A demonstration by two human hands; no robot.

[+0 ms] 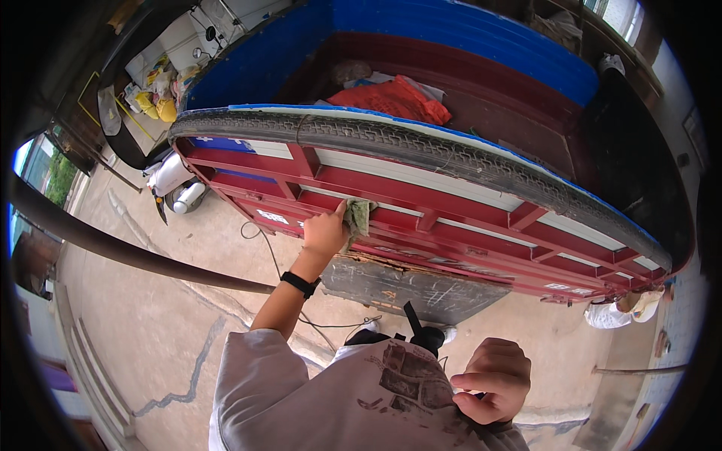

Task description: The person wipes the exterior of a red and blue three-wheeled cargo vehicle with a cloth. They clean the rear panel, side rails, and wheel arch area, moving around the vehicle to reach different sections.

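Note:
My left hand [326, 232], with a black band on its wrist, grips a crumpled greenish cloth [359, 217]. The cloth lies against the dark red metal frame [389, 194] on the outside of a cargo bed's panel. A black tyre strip [389, 135] with tread runs along the top edge of that panel, tied on with wire. Close to my chest, my right hand [493, 380] is raised with its fingers curled in. Nothing can be seen in it, and it is apart from the panel.
Inside the cargo bed [507, 124] lies a red bag [395, 100]. Below the panel is a dark scratched board [412, 287]. A dark pole [141, 248] crosses at left, near a parked scooter [177, 183]. A thin cable [344, 325] runs over the concrete floor [152, 315] by my feet.

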